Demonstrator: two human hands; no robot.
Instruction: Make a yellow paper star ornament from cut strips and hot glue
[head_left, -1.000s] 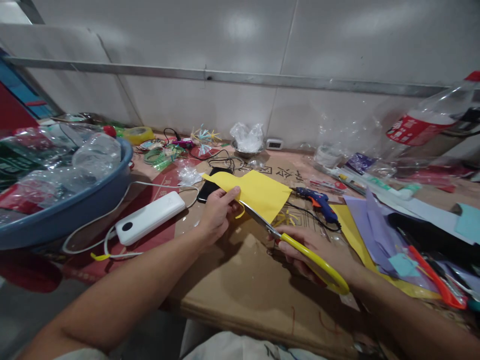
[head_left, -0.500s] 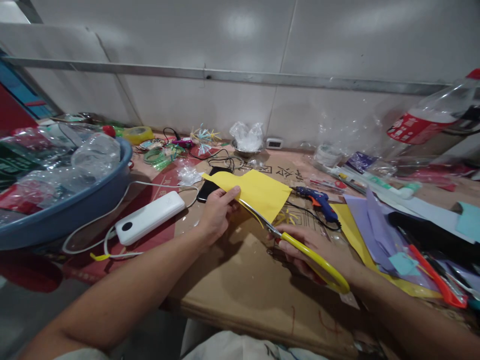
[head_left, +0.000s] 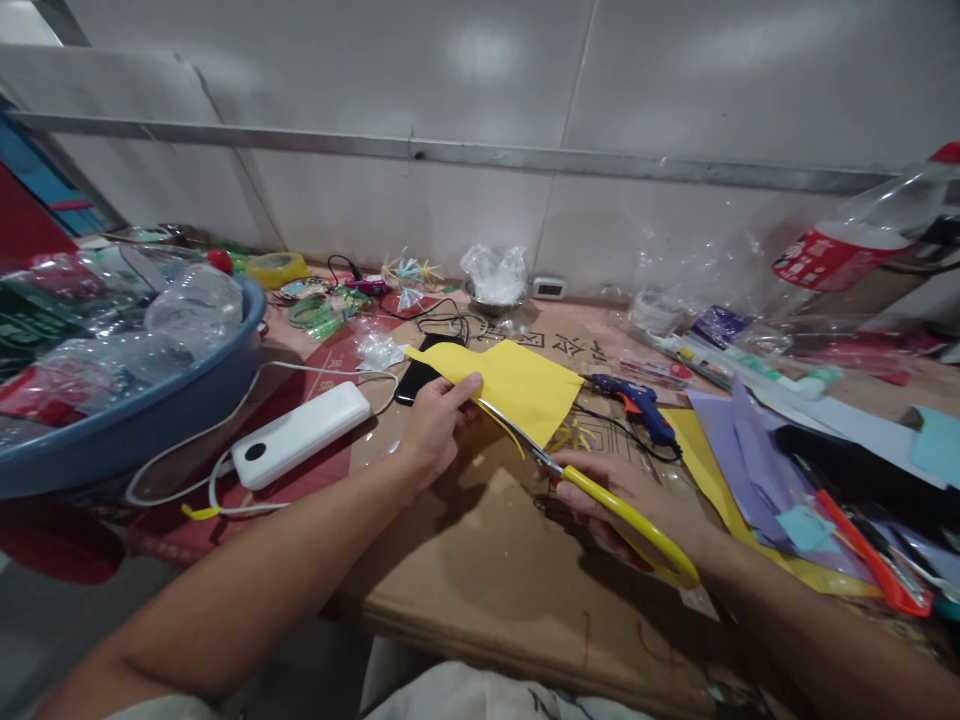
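Note:
My left hand (head_left: 441,425) pinches the near edge of a yellow sheet of paper (head_left: 525,385) between thumb and fingers, holding it above the cardboard-covered table. In my right hand (head_left: 600,495) is a pair of scissors (head_left: 622,515) with yellow handles. Their metal blades lie along the paper's near edge, tips close to my left thumb. A narrow yellow strip curls down beside the blades. Under the paper's far left side lies a black phone (head_left: 420,378), partly covered. Just right of the paper rests a blue glue gun (head_left: 636,402).
A blue basin (head_left: 225,400) of plastic bottles stands at left, beside a white power bank (head_left: 300,435) with a cable. Purple paper (head_left: 739,465) and a red-handled cutter (head_left: 874,555) lie at right. A small bowl (head_left: 495,300) holding clear plastic sits near the wall.
Almost nothing differs. Both hands, the paper and the scissors keep nearly the same position; the view has shifted very slightly.

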